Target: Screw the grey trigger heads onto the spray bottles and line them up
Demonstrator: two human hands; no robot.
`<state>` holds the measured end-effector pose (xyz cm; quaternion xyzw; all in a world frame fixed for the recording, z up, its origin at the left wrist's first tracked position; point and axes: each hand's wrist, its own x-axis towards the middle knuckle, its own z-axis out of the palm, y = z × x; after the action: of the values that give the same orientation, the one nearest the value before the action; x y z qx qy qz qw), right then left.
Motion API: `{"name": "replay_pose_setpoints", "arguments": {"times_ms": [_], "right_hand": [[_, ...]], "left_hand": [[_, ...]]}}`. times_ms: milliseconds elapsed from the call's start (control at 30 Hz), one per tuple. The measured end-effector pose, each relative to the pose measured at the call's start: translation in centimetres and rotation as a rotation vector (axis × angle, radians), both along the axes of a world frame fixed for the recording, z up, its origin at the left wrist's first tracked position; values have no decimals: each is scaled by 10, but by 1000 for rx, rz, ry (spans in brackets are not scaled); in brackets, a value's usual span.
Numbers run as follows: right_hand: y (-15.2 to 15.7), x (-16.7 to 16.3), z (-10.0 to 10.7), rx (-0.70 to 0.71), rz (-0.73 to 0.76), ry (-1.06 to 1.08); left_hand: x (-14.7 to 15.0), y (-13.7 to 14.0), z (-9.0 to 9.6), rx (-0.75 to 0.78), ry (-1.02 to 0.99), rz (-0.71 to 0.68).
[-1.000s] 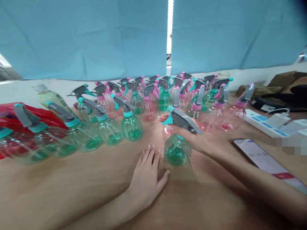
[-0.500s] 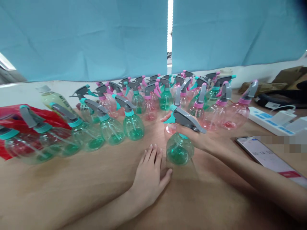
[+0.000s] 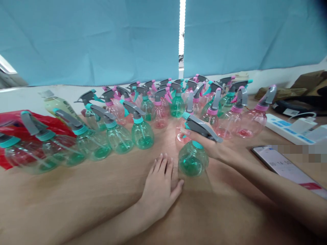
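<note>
A clear green spray bottle (image 3: 192, 160) with a grey trigger head stands on the brown table (image 3: 102, 204). My right hand (image 3: 208, 144) is wrapped around its neck and trigger head. Flat on the table just left of the bottle lies my left hand (image 3: 159, 189), fingers apart, holding nothing. Behind them stand several green spray bottles (image 3: 141, 131) and pink spray bottles (image 3: 249, 120) in rows.
A phone (image 3: 283, 165) lies at the right, with a white power strip (image 3: 288, 131) and charger behind it. A red bag (image 3: 38, 124) and a yellowish drink bottle (image 3: 57, 105) sit at the far left. Blue curtains hang behind the table.
My right hand has closed further over the trigger head, covering the teal nozzle tip. The left hand has stayed flat beside the bottle.
</note>
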<state>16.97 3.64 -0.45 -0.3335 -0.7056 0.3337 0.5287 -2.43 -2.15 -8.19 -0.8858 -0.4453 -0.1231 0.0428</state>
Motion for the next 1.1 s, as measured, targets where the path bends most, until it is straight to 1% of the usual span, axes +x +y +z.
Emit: {"name": "replay_pose_setpoints", "arguments": {"times_ms": [167,333,400,500,633,767,900,1100], "right_hand": [[-9,0,7,-14,1,-30],[-6,1,2,3,-21,-14],[-5,2,0,-14,-20,-10],[-8,1,1,-42,-6,-6],[-11,-1,4,-38,13,17],[-9,-3,4,-38,10,57],[-8,-2,3,-62,21,44],[-7,-2,-1,-33,45,59]], "left_hand": [[0,0,0,0,21,8],[1,-1,2,-16,22,14],[1,-1,3,-20,24,21],[2,-2,4,-23,48,32],[3,-1,6,-20,79,40],[4,-2,7,-20,93,37],[3,-1,6,2,93,31],[1,-2,4,14,88,28]]}}
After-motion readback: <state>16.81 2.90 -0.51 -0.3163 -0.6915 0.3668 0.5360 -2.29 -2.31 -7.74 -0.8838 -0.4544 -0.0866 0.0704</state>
